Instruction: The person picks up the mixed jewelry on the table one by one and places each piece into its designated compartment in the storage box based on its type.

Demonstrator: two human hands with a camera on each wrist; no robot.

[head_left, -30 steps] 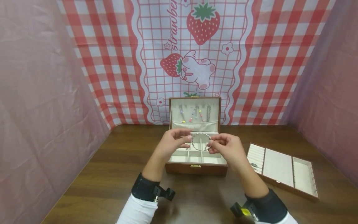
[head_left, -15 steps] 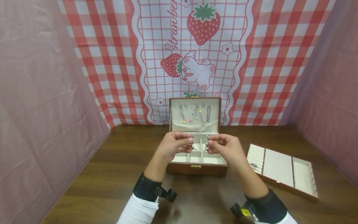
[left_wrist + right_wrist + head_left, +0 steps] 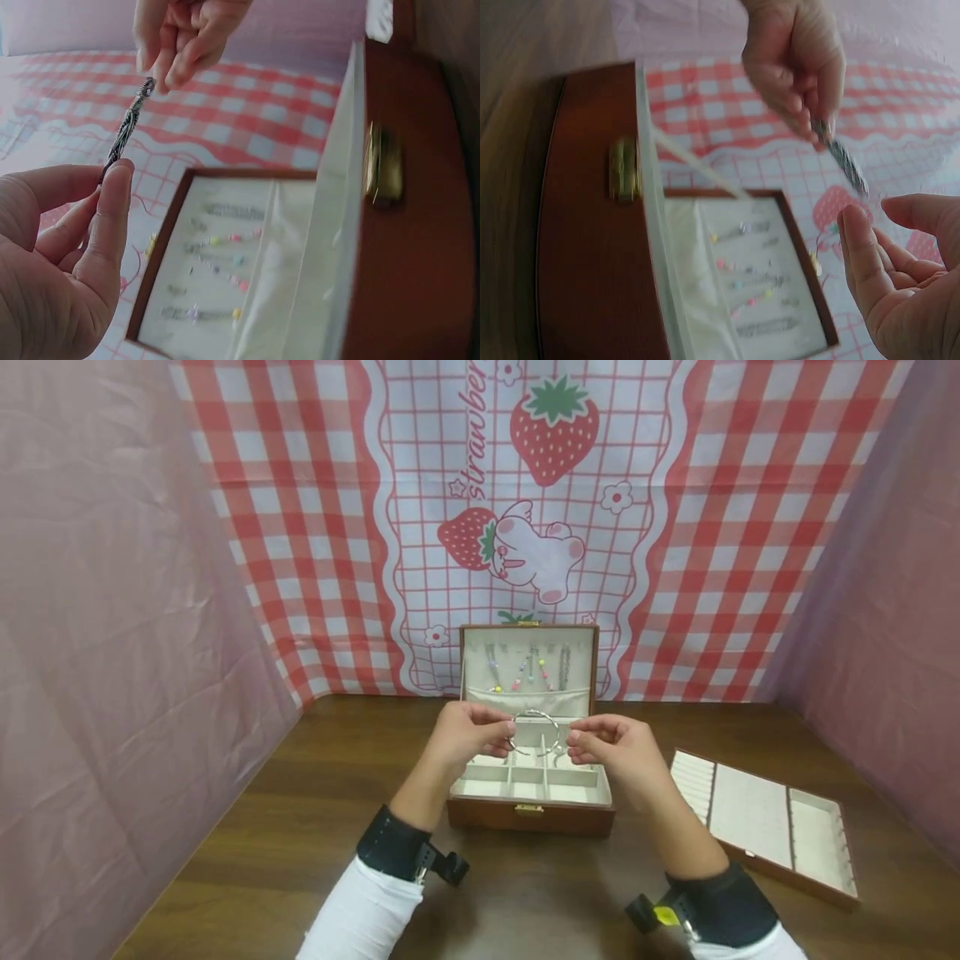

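My left hand [image 3: 459, 739] pinches a silver bangle bracelet [image 3: 125, 133] between thumb and fingertips. The ring stands upright above the jewelry box [image 3: 528, 818]. In the right wrist view, my right hand [image 3: 907, 274] is just beside the free side of the bracelet, thumb and index finger apart, with nothing between them. The brown box is open, its cream inside split into compartments. Necklaces [image 3: 543, 672] with coloured beads and silver chains hang inside its raised lid [image 3: 596, 668]. Small jewelry in the rear compartments is partly hidden behind the hands.
To the right, a separate cream tray [image 3: 750, 814] with ring rolls and compartments lies on the wooden table [image 3: 247, 852]. A red-and-white strawberry cloth [image 3: 300, 527] hangs behind, and pink cloths [image 3: 112, 610] hang at both sides.
Both hands held the bracelet half a second ago. My right fingers have let go and moved slightly right, while the left hand keeps the bracelet. The head view has shifted a little.
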